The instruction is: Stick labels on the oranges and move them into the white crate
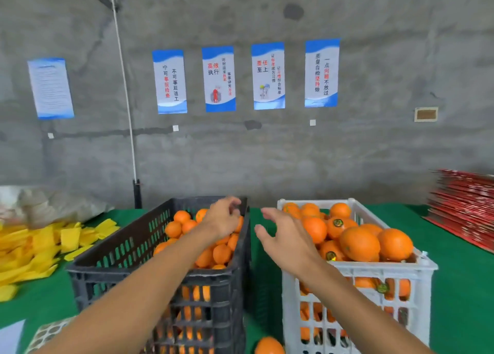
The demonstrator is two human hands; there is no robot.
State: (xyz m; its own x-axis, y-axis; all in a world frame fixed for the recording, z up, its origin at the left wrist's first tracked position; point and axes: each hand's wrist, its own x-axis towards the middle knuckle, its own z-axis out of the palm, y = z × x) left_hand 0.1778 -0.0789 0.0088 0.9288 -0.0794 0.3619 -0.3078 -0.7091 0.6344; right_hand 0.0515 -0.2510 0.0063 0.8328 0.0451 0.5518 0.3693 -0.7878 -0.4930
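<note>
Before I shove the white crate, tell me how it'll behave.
The white crate is heaped with oranges above its rim, so it is probably heavy and slow to slide on the green cloth. A jolt could roll the top ones off. Its slotted walls may flex slightly.

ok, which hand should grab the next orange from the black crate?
Left. The left hand is already over the oranges in the black crate; the right hand hangs open between the crates.

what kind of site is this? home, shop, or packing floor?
Most likely a fruit packing floor. Two bulk crates of oranges, a black crate and a white crate, sit on a green-covered table. Workplace slogan posters hang on a bare concrete wall, and flat red cartons are stacked at right.
</note>
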